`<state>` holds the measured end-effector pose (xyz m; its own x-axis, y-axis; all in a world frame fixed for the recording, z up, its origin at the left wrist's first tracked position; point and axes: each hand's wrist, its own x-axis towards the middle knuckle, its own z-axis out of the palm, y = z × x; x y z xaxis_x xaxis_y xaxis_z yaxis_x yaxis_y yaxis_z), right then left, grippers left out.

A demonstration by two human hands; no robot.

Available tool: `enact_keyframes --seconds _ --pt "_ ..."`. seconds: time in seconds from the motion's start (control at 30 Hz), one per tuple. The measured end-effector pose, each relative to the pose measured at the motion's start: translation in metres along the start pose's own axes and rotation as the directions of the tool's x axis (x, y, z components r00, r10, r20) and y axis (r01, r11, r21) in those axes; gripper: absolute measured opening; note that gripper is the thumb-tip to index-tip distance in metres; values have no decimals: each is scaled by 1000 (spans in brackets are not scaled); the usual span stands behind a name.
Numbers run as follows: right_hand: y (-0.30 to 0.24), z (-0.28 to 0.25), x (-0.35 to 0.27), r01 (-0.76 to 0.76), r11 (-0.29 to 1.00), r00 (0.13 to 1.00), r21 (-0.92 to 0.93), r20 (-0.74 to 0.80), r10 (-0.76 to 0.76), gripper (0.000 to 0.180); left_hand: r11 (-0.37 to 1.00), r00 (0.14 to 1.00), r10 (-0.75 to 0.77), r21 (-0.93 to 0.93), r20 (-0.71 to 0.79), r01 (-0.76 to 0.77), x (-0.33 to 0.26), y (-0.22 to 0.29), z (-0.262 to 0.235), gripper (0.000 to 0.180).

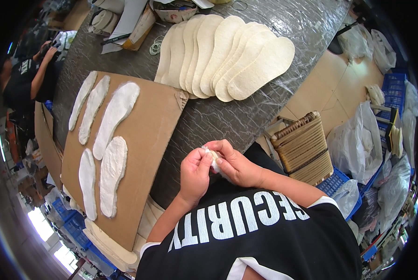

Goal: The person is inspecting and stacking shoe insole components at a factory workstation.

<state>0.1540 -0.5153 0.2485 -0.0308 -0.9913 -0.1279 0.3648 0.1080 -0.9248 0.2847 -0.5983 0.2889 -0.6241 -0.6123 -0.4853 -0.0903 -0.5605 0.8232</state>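
Both my hands meet close to my chest, at the near edge of the dark table. My left hand and my right hand pinch a small wad of white fleece between their fingertips. To the left lies a brown cardboard sheet with several white fleecy insole shapes laid out on it. Farther back, a fanned row of cream insoles overlaps on the table.
A woven stool stands to the right of the table, with plastic bags and blue crates beyond. Another person in black works at far left. Rubber bands, a bowl and papers lie at the table's far end.
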Motion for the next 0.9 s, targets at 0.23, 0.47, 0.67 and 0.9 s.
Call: enact_keyframes --seconds 0.23,0.47,0.67,0.9 --pt "-11 -5 1 52 942 996 -333 85 -25 63 995 996 -73 -73 -60 69 5 3 -5 18" --pt "-7 1 -1 146 935 983 -324 152 -101 76 614 912 349 682 216 -397 10 41 -26 32" --pt "-14 3 -3 -71 964 960 -255 247 136 76 531 845 196 670 498 -519 8 54 -28 41" --pt "-16 5 -6 -74 973 956 -217 263 131 75 517 787 313 600 531 -611 3 45 -26 27"
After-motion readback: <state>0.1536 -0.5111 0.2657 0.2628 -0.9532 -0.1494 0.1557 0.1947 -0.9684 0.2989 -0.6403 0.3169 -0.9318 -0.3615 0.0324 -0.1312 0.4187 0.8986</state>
